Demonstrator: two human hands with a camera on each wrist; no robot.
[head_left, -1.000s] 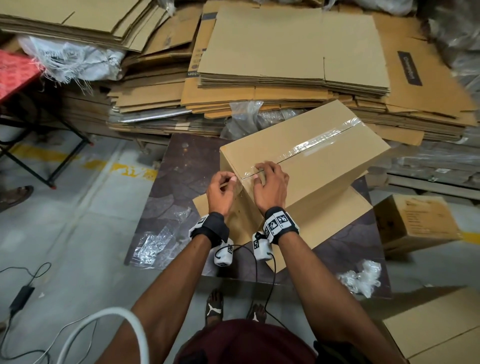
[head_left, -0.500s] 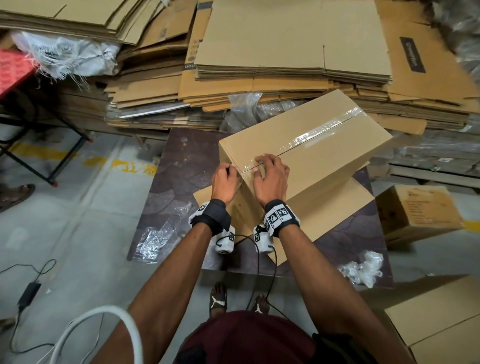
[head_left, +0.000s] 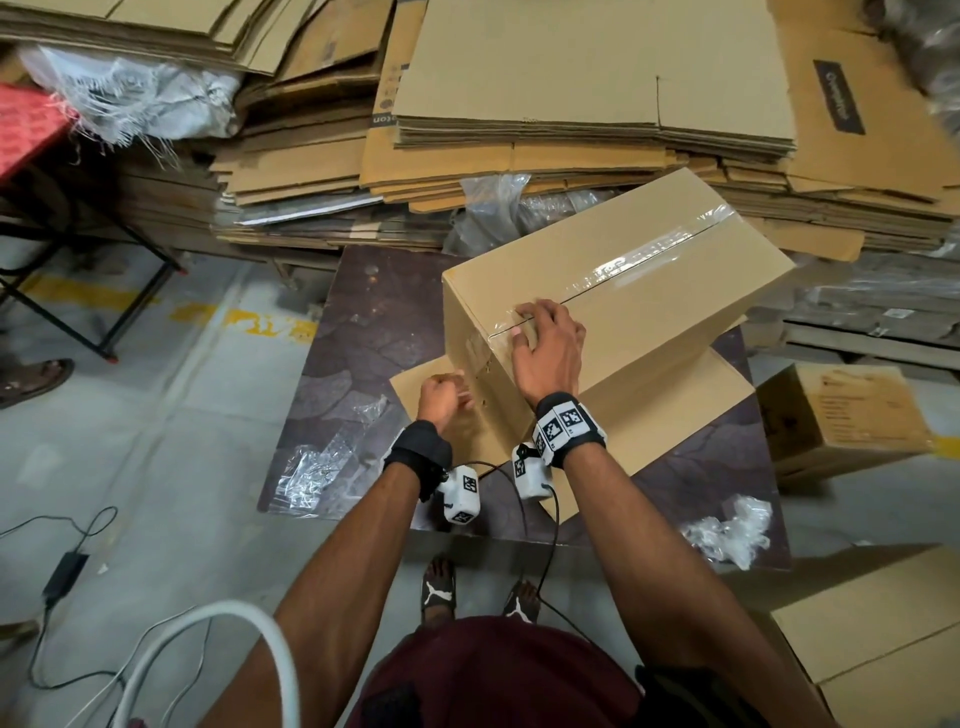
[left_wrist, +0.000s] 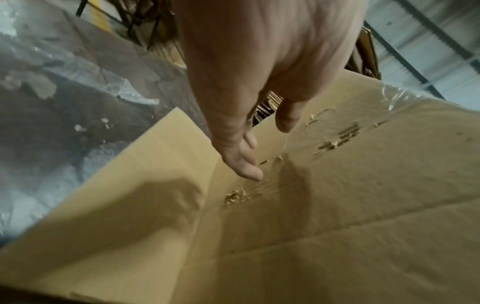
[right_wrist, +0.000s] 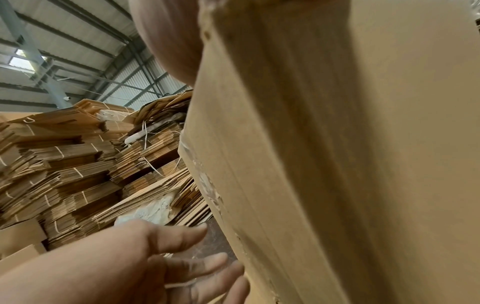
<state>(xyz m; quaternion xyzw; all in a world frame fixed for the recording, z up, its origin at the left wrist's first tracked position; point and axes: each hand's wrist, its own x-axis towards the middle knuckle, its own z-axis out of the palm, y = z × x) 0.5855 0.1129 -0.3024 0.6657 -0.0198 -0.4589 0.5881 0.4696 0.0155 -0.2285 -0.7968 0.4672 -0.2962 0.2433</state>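
A closed cardboard box (head_left: 649, 312) lies on a flat cardboard sheet (head_left: 675, 415) on a dark board (head_left: 363, 338). Clear tape (head_left: 654, 249) runs along its top seam. My right hand (head_left: 545, 343) rests over the near top corner at the seam's end, fingers bent onto the cardboard; the right wrist view shows only its palm (right_wrist: 168, 41) against the box (right_wrist: 337, 164). My left hand (head_left: 441, 395) hangs lower, beside the near side face, holding nothing I can see. In the left wrist view its fingers (left_wrist: 246, 164) reach loosely toward that face (left_wrist: 363, 205), which has torn patches.
Stacks of flattened cardboard (head_left: 571, 78) fill the back. Plastic scraps (head_left: 322, 467) and a crumpled wad (head_left: 727, 530) lie on the board. A small box (head_left: 841, 415) and a bigger one (head_left: 883, 649) sit at right. A cable with adapter (head_left: 62, 571) and a white hose (head_left: 208, 649) lie at left.
My left hand has dropped from the seam's end at the top corner to beside the box's near side face. The right hand stays on the corner.
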